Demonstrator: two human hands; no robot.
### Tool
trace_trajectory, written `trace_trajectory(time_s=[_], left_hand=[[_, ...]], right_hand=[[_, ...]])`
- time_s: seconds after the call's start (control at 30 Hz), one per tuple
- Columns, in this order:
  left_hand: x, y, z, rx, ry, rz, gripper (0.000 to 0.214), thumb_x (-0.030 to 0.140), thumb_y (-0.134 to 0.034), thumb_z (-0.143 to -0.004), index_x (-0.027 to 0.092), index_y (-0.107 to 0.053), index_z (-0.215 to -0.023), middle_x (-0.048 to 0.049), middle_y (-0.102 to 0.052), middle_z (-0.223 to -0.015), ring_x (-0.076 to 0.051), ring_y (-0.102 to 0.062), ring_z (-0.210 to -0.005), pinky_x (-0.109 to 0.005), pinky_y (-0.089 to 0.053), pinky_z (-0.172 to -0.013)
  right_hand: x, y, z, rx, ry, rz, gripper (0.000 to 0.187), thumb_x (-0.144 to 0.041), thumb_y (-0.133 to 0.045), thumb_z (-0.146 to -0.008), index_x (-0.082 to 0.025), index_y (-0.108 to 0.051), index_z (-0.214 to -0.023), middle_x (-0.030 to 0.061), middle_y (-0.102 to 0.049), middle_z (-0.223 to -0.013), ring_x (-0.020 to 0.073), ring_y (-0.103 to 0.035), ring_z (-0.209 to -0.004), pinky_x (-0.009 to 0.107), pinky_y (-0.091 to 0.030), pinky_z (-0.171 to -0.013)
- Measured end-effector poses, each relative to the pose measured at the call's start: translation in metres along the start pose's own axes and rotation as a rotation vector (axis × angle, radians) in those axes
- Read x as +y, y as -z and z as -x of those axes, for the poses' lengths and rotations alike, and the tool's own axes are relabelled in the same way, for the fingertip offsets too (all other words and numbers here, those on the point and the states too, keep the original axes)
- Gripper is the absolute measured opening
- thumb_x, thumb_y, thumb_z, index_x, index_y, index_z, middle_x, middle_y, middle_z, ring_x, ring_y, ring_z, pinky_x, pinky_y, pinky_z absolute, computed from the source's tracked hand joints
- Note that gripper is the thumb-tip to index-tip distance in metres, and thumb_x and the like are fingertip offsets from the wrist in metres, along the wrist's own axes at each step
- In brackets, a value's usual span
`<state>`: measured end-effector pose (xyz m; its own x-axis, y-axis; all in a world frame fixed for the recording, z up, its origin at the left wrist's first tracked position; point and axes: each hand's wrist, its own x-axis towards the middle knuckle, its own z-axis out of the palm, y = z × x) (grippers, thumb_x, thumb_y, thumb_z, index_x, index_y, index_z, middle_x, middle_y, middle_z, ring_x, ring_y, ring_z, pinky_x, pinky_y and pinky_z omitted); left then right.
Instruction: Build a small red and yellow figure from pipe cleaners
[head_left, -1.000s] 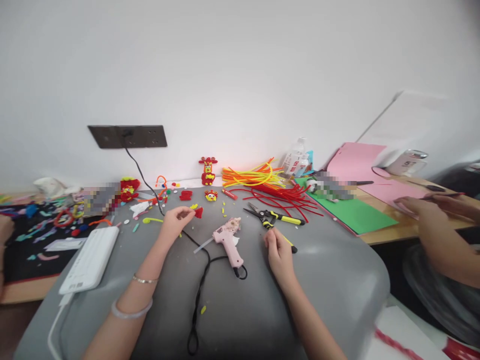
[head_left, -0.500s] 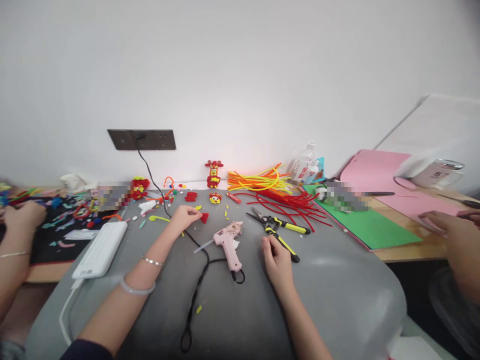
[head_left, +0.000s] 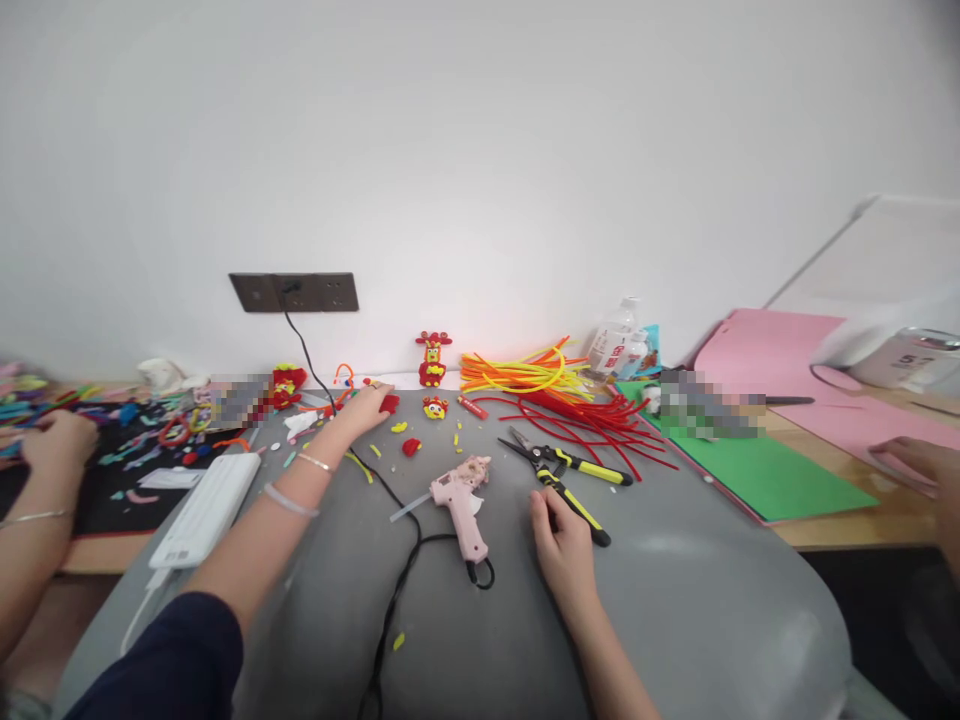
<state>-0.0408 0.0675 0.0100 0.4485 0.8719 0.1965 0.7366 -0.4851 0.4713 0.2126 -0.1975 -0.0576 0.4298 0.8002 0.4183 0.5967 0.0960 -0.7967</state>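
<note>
My left hand (head_left: 364,413) reaches toward the back of the table, fingers stretched forward over a small red fuzzy piece (head_left: 389,403), partly covered by them. Closer to me lies another small red piece (head_left: 412,447) with a bit of yellow. My right hand (head_left: 559,535) rests on the table with its fingers curled in, and nothing shows in them. Just beyond it are pliers (head_left: 559,470) with black and yellow handles, their jaws apart. Between my hands a pink hot glue gun (head_left: 461,505) lies on its side, a clear glue stick (head_left: 409,508) poking out behind.
Red and yellow fuzzy figures (head_left: 433,362) stand by the wall, beside yellow, orange and red pipe cleaners (head_left: 525,370). A white power bank (head_left: 206,510) lies left, and a black cord (head_left: 390,590) crosses the table. Other people's hands (head_left: 60,445) work at both sides.
My left hand has moved forward and away from the small red piece, which now lies uncovered. My right hand stays curled beside the pliers. The view has shifted slightly.
</note>
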Motion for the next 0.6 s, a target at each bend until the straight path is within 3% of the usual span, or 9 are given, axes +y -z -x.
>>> trace_trajectory(time_s=[0.17,0.27,0.4,0.6], left_hand=[[-0.008,-0.005,-0.022,-0.094,0.005,-0.050,0.041,0.011,-0.071,-0.058,0.018,-0.073,-0.098,-0.0145,-0.073,-0.107,-0.032,-0.066,-0.102,-0.037,-0.047,-0.091],[-0.015,-0.001,-0.023,-0.132,0.030,-0.047,0.035,0.018,-0.075,-0.056,0.019,-0.075,-0.091,-0.0114,-0.075,-0.098,-0.030,-0.068,-0.091,-0.033,-0.049,-0.081],[-0.021,0.003,-0.018,-0.184,0.074,0.001,0.015,0.024,-0.074,-0.055,0.021,-0.074,-0.071,-0.0043,-0.072,-0.068,-0.023,-0.065,-0.067,-0.030,-0.046,-0.066],[-0.024,0.011,-0.013,-0.119,0.111,0.164,0.013,0.027,-0.076,-0.052,0.021,-0.070,-0.062,-0.0028,-0.069,-0.066,-0.023,-0.063,-0.071,-0.030,-0.044,-0.071]], right_hand=[[0.005,-0.001,0.002,0.004,-0.004,0.005,0.041,-0.046,-0.038,-0.097,-0.023,-0.030,-0.064,-0.0046,-0.030,-0.058,0.0135,-0.034,-0.052,0.027,-0.028,-0.052],[0.005,-0.001,0.002,0.001,-0.002,0.008,0.041,-0.046,-0.038,-0.096,-0.023,-0.029,-0.064,-0.0046,-0.029,-0.058,0.0136,-0.033,-0.052,0.027,-0.027,-0.052],[0.003,0.001,0.002,-0.011,-0.009,0.010,0.041,-0.045,-0.038,-0.096,-0.023,-0.030,-0.063,-0.0043,-0.030,-0.058,0.0139,-0.034,-0.052,0.027,-0.027,-0.052],[0.002,0.001,0.003,-0.012,-0.033,0.017,0.041,-0.046,-0.038,-0.096,-0.022,-0.031,-0.063,-0.0045,-0.031,-0.057,0.0133,-0.034,-0.052,0.027,-0.027,-0.053]])
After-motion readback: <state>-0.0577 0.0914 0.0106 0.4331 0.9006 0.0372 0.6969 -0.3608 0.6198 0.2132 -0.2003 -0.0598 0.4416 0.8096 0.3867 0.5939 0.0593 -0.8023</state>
